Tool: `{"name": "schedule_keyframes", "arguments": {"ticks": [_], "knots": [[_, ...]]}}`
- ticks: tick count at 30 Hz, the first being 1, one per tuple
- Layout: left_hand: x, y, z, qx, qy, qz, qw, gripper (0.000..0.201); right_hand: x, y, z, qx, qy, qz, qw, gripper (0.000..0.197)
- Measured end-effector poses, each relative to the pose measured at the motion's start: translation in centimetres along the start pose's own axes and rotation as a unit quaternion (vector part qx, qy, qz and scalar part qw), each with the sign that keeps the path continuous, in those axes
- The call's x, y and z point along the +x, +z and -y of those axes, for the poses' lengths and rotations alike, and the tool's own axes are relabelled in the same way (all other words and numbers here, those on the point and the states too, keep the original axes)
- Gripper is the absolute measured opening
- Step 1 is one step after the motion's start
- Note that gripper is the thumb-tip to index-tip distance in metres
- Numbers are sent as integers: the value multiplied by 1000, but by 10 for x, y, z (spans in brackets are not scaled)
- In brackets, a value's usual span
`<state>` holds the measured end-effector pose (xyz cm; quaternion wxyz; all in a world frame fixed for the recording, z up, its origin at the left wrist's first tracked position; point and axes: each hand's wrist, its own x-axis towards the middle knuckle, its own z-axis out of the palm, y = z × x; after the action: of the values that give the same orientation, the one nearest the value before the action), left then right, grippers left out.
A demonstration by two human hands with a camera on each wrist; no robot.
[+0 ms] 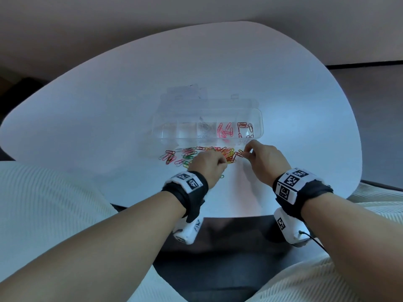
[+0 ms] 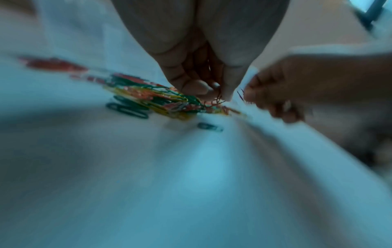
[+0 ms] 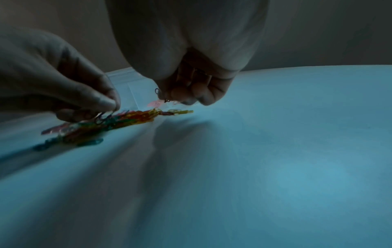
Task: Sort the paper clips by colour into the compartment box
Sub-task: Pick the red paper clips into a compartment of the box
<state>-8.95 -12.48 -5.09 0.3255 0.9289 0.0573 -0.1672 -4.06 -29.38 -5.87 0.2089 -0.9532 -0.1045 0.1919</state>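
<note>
I sit at a white table (image 1: 109,127) with a rounded edge, its top glowing a cool bluish white under soft light (brightest toward the far right side). Beyond it rises a plain beige wall (image 1: 196,14), bare and evenly shaded. To the right, a dark strip (image 1: 364,66) runs along the foot of the wall above a grey floor (image 1: 375,105). Under the near edge of the table the floor (image 1: 218,269) is dark. Pale ribbed fabric (image 1: 43,203) spreads on both sides of me, left and right, reaching the table's edge.
</note>
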Motion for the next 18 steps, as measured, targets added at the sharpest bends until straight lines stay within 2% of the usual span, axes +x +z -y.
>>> {"name": "schedule_keyframes", "arguments": {"ticks": [1,3,4,6,8,12,15,18], "knots": [[0,-2,-1,-96,-42,-32,994,11,1,-1,2,36,1,8,999,15],[0,-8,-4,-277,-99,-66,954,5,2,-6,6,138,12,46,989,13],[1,-11,-5,-324,-112,-72,937,5,2,-9,9,201,23,71,977,13],[0,-19,-6,-361,-123,-73,922,6,2,-16,13,318,50,109,941,14],[0,-24,-5,-388,-128,-72,910,6,1,-22,15,382,64,127,913,14],[-3,-26,-1,-425,-148,-78,890,8,1,-30,20,424,73,146,891,13],[-2,-29,-5,-427,-134,-71,892,6,7,-42,24,438,85,89,891,13],[5,-34,-20,-421,-109,-74,898,3,21,-58,24,375,91,-28,922,14]]}}
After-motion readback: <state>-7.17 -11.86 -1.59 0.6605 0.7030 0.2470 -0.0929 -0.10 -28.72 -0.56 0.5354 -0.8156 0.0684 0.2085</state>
